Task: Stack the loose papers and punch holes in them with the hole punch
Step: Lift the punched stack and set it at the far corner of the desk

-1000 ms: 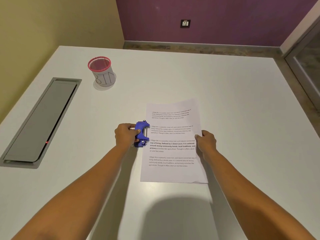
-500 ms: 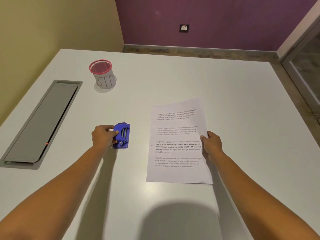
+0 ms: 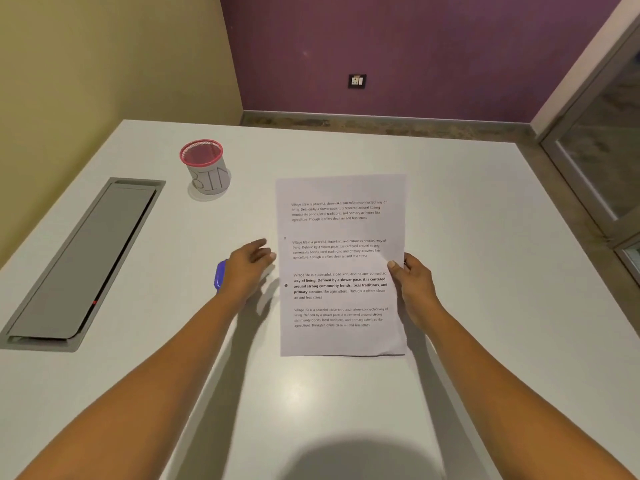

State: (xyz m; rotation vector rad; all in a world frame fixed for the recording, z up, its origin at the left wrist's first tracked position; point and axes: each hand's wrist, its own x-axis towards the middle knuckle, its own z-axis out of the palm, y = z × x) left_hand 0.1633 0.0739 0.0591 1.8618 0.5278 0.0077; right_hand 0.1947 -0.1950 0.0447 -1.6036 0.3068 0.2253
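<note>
- Papers [image 3: 341, 265], a stack of printed sheets, sit near the middle of the white table [image 3: 467, 209], and we work across to them from the left.
- At far left we see a grey cable hatch [image 3: 79, 261] sunk in the tabletop, and beyond it a pink-rimmed mesh cup [image 3: 206, 168] lettered "BIN".
- The blue hole punch [image 3: 220, 274] lies on the table just left of the stack; only its left end shows from under our left hand [image 3: 247, 268].
- Our left hand hovers over the punch with fingers [image 3: 261, 252] loosely spread and empty, tips just short of the stack's left edge; whether the palm touches the punch we cannot tell.
- Along that left edge we see two punched holes.
- Our right hand [image 3: 414, 282] pinches the stack's right edge, thumb on top of the page and fingers curled behind, lifting that side a little.
</note>
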